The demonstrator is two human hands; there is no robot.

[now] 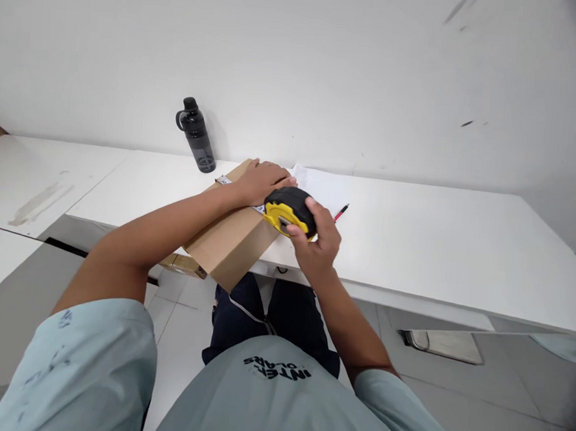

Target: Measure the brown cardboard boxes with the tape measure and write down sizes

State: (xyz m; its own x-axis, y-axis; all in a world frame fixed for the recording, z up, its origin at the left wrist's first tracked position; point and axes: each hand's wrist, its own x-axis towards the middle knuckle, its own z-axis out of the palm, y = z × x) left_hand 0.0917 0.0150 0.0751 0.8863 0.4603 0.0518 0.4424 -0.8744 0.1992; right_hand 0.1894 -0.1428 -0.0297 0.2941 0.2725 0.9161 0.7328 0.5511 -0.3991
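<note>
- Now the left hand lies flat, palm down, on the top face of a cardboard box. Its fingers are stretched out and closed around nothing, so it presses on the box rather than gripping it.
- Under that hand a white tape blade runs across the box top. Its free end shows at the box's far left edge, beside the wrist.
- The right hand is wrapped around a yellow and black tape measure, with the fingers curled round the case in a firm, closed grip.
- The tape measure sits at the right edge of the box top, just beside the left hand's fingertips, and the 2 hands nearly touch.
- The cardboard box rests on the near edge of a white table. It is turned at an angle, and its near corner hangs out past the table edge above the person's lap.
- A smaller carton shows below the box, under the table edge; what supports it cannot be told.
- A sheet of paper lies on the table just behind the right hand, partly hidden by the hands.
- A red pen lies on the table to the right of the tape measure, near the paper's edge.
- A dark bottle with a black cap stands upright at the back of the table, close to the white wall. It is to the left of the box and apart from it.
- A second table stands further left, with a pale smear on its top.
</note>
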